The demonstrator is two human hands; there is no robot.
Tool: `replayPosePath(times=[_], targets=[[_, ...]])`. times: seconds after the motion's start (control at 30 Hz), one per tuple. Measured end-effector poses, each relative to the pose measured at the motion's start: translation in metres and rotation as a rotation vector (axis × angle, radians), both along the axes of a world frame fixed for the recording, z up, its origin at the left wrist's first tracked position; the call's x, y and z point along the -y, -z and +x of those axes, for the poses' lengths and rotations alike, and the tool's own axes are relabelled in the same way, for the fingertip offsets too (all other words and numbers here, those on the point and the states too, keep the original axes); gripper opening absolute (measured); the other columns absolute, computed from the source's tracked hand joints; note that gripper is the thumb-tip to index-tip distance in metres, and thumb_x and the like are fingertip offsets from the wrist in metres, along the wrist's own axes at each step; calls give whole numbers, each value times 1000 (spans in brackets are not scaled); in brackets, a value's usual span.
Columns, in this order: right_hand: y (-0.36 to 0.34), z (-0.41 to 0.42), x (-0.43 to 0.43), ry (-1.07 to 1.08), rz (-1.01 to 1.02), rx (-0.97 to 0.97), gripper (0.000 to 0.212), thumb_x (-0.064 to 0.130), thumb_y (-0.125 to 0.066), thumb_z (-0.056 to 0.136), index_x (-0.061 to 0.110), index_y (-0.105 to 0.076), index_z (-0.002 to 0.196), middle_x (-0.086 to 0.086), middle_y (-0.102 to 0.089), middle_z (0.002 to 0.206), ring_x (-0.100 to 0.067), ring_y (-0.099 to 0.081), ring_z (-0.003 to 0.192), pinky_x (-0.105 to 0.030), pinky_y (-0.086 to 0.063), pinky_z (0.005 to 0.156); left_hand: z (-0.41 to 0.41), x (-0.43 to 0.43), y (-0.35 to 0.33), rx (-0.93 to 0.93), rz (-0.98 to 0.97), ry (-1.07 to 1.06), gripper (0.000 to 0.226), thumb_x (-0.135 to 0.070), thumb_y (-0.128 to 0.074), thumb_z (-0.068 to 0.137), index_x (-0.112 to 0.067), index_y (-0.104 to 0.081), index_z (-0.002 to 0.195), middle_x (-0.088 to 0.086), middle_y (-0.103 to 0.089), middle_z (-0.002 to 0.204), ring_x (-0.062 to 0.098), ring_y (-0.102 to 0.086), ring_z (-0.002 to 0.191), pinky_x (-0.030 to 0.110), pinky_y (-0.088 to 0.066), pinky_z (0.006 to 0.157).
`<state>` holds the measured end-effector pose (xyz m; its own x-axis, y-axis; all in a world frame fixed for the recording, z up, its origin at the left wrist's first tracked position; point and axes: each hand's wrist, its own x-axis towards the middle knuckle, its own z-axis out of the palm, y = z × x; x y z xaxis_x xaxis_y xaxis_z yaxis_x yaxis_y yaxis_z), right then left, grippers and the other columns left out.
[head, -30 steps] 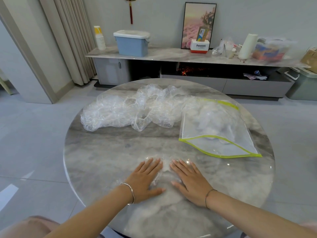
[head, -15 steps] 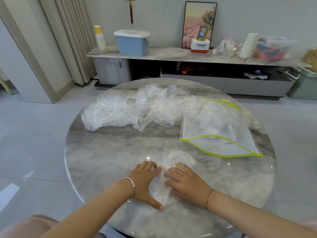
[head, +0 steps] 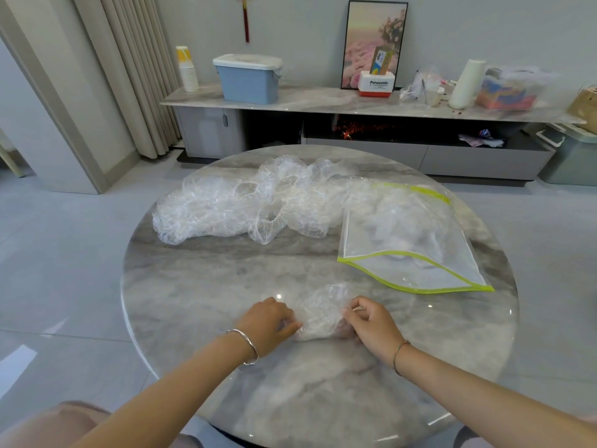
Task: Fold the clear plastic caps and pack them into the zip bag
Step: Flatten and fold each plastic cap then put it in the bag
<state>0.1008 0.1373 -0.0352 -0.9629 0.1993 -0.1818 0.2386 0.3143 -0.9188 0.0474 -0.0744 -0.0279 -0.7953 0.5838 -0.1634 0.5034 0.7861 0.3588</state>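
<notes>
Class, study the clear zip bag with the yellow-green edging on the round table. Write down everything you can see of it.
The clear plastic zip bag with yellow-green edging looks thin, soft and slightly cloudy. It lies flat on the right far part of the round grey marble-look table. Its mouth, on the near side, gapes open in a curve. Crumpled whitish plastic shows through its far half. Its far left corner meets the pile of loose clear plastic caps.
</notes>
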Motion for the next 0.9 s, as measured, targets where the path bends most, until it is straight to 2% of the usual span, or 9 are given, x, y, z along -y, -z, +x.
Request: replayPosePath(times=[0.07, 0.17, 0.23, 0.37, 0.43, 0.5, 0.63, 0.77, 0.9], targets=[[2, 2, 0, 17, 116, -48, 16, 9, -61, 85, 20, -51, 90, 7, -63, 84, -14, -59, 69, -20, -45, 63, 1, -2, 1, 49, 14, -36, 32, -41, -46, 95, -20, -57, 73, -3, -57, 81, 10, -44, 79, 24, -34, 72], [-4, 7, -2, -127, 496, -399, 30, 21, -60, 82, 22, -49, 109, 12, -49, 111, -7, -52, 96, -17, -38, 86, 2, -7, 3, 103, 45, -104, 42, -38, -47, 95, -23, -38, 57, -8, -43, 62, 9, -39, 61, 24, -29, 61], [-8, 9, -2, -290, 703, -566, 28, 30, -54, 83, 23, -54, 110, 7, -52, 123, -7, -46, 112, -20, -32, 95, 0, -9, 3, 102, 85, -155, 43, -37, -49, 94, -23, -35, 56, -8, -40, 58, 15, -40, 61, 24, -28, 55], [0, 8, -4, -533, 850, -477, 40, 45, -43, 90, 24, -61, 119, 7, -54, 132, -11, -47, 123, -21, -21, 106, 1, -10, 1, -19, 131, -201, 23, -36, -54, 91, -22, -43, 77, -8, -47, 76, 20, -51, 78, 26, -36, 67], [6, 8, -8, -602, 870, -378, 60, 57, -29, 88, 25, -48, 135, 9, -42, 144, -8, -34, 135, -20, -6, 113, 3, -11, 0, -285, 152, -101, 22, -39, -53, 87, -20, -48, 98, -4, -50, 96, 19, -52, 90, 25, -37, 76], [12, 7, -13, -673, 858, -317, 72, 66, -21, 84, 26, -35, 143, 13, -30, 151, -3, -19, 141, -18, 6, 112, 5, -14, 0, -419, 206, 101, 36, -45, -49, 83, -21, -54, 110, -5, -57, 107, 15, -52, 97, 24, -36, 83], [10, 4, -13, -623, 871, -393, 64, 59, -34, 86, 23, -44, 138, 12, -41, 144, -3, -30, 135, -17, 2, 113, 6, -11, 7, -454, 89, 333, 46, -53, -44, 78, -26, -65, 109, -10, -66, 108, 10, -59, 99, 26, -36, 96], [5, 2, -10, -581, 934, -526, 41, 47, -54, 79, 22, -65, 110, 10, -62, 106, -6, -53, 99, -19, -24, 99, 3, -5, 13, -389, 12, 312, 50, -58, -40, 74, -29, -67, 104, -12, -67, 105, 8, -65, 92, 28, -51, 87], [8, 2, -6, -560, 979, -462, 42, 46, -51, 74, 22, -63, 106, 11, -62, 97, -9, -60, 85, -19, -29, 82, 2, -10, 14, -413, 19, 266, 40, -53, -47, 72, -30, -68, 97, -14, -67, 96, 5, -65, 80, 19, -52, 76]])
